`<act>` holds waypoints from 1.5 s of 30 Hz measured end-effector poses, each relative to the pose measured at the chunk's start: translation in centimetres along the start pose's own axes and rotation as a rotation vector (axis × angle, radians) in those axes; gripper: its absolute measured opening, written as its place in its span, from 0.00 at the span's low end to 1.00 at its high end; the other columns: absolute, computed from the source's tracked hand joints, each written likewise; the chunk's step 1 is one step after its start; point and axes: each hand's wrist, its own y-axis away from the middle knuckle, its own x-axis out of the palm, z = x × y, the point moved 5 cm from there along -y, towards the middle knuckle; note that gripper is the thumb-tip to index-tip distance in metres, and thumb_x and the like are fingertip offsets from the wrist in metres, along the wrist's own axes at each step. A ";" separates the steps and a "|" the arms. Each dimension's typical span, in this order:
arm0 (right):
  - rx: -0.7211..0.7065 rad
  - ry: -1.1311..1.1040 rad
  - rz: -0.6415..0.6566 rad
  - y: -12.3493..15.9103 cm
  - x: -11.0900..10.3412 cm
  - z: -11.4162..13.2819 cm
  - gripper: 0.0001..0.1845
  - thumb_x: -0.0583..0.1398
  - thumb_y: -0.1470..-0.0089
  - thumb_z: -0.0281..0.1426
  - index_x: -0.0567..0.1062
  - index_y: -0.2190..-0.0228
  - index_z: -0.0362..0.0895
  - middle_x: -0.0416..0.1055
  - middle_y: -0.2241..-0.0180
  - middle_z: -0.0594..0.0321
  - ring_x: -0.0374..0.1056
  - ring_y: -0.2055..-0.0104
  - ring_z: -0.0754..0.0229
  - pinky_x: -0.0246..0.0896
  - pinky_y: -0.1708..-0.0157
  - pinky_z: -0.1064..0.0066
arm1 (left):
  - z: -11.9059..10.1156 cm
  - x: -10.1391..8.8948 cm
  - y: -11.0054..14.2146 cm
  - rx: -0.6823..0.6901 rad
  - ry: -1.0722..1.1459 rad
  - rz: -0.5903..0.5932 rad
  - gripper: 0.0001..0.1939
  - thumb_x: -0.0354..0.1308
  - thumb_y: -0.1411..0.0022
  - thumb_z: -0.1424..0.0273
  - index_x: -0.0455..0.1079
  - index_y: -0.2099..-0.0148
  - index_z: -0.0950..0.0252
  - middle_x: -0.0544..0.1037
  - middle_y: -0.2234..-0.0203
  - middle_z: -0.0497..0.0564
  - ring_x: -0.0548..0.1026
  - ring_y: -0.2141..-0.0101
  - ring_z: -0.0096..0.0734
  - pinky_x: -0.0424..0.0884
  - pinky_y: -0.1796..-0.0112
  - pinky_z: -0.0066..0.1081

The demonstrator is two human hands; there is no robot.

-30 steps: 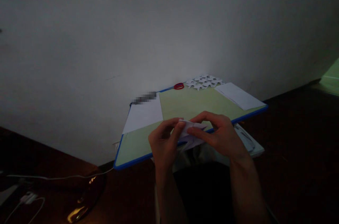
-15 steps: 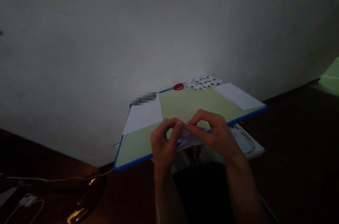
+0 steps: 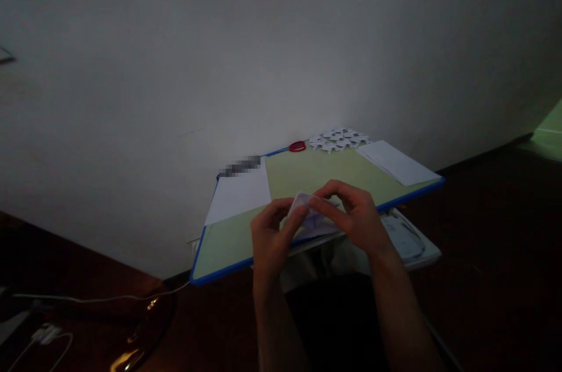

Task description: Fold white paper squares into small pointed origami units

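Between both hands is a small folded piece of white paper [image 3: 315,225], held over the near edge of the green-topped table [image 3: 228,249]. My left hand [image 3: 273,237] pinches its left side, thumb in front and fingers behind. My right hand [image 3: 353,214] grips its upper right part, with thumb and forefinger close to the left thumb. A pointed corner of the paper shows above the thumbs. Part of the sheet is hidden by the fingers.
At the table's back lie red-handled scissors [image 3: 297,146] and a pile of folded white paper pieces [image 3: 340,139]. White sheets [image 3: 397,162] are at the right, another white sheet [image 3: 241,193] at the left. Below the tabletop is a shelf [image 3: 408,237]. A wall [image 3: 263,55] stands behind.
The paper's pointed corner has come up into view above my thumbs. My hands have shifted slightly, both still gripping the paper.
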 end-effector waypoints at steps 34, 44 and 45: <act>-0.067 0.114 0.033 0.1 0.0 0.2 0.04 0.64 0.39 0.31 0.76 0.68 0.46 0.71 0.68 0.65 0.67 0.63 0.59 0.61 0.60 0.67 | -1.2 0.1 0.8 0.027 -0.238 0.061 0.06 0.66 0.38 0.65 0.79 0.64 0.63 0.82 0.70 0.48 0.78 0.67 0.31 0.72 0.62 0.29; -0.083 0.065 0.015 0.1 0.2 0.7 0.05 0.63 0.38 0.32 0.75 0.68 0.47 0.70 0.68 0.64 0.67 0.62 0.58 0.61 0.60 0.66 | -1.5 0.4 0.9 0.090 -0.196 0.014 0.03 0.65 0.38 0.69 0.77 0.64 0.63 0.79 0.71 0.49 0.76 0.67 0.32 0.70 0.63 0.30; -0.087 0.070 0.014 0.1 0.2 0.8 0.05 0.63 0.38 0.32 0.75 0.68 0.47 0.70 0.68 0.64 0.67 0.62 0.58 0.61 0.60 0.66 | -1.5 0.4 0.9 0.095 -0.198 0.007 0.04 0.65 0.38 0.69 0.77 0.64 0.63 0.79 0.71 0.48 0.75 0.67 0.32 0.70 0.63 0.30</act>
